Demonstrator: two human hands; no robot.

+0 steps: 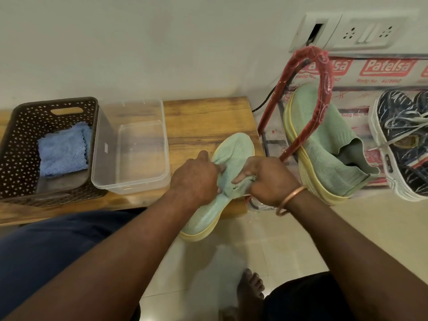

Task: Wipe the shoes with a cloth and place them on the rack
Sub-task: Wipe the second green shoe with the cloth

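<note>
Left grip (pixel 194 179) and right grip (pixel 269 179) are both curled into the collar of the mint shoe (pixel 234 154), pinching the knit and holding nothing else. The shoe sits over the near-right corner of the desk (pixel 203 117), toe to 12, heel hanging past the edge toward 7. No cloth is in either grip: the blue cloth (pixel 62 149) lies folded in the brown basket (pixel 14 135) out at 9, well apart, with the clear tub (pixel 139 144) between. At 2, the red-wrapped rack (pixel 312 53) has the matching mint shoe (pixel 324 147) on it, and a navy sneaker (pixel 403 135) sits just beside that at 3. I judge one of the pair racked and this one left to place. I cannot tell whether it got wiped. The left fingertips are buried in the collar. The rack shelves are lost under printed plastic, the navy sneaker is cut off at the frame edge, and a clear crumpled thing under my right wrist is unreadable.
</note>
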